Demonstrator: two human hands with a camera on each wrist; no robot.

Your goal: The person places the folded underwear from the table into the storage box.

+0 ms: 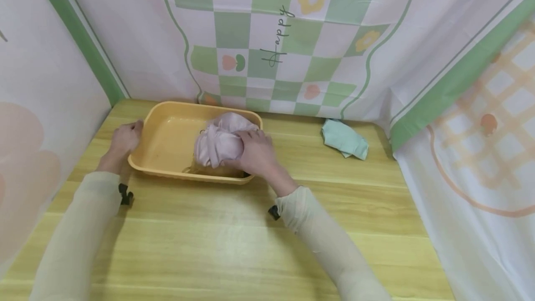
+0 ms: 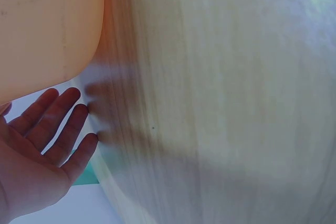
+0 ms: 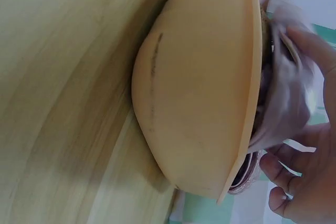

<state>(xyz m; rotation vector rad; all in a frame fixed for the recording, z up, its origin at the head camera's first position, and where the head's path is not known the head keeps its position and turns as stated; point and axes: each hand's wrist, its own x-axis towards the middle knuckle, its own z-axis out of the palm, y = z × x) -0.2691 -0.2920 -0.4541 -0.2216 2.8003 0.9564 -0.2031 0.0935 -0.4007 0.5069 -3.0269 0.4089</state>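
A yellow-orange plastic basin [image 1: 167, 139] stands on the wooden table, left of centre. Inside its right half lies a bunched pale pink cloth [image 1: 215, 145]. My right hand [image 1: 256, 152] reaches over the basin's near right corner and grips that cloth, fingers curled into the folds. The right wrist view shows the basin [image 3: 199, 93] from outside, with the pink cloth [image 3: 289, 82] at its rim under my right hand [image 3: 307, 182]. My left hand [image 1: 124, 138] is at the basin's left rim. In the left wrist view this left hand [image 2: 44, 148] has straight fingers, beside the basin [image 2: 47, 24], holding nothing.
A folded mint-green cloth [image 1: 345, 139] lies on the table at the back right. Printed fabric walls [image 1: 292, 36] close in the table on the left, back and right. Bare wooden tabletop [image 1: 225, 245] stretches in front of the basin.
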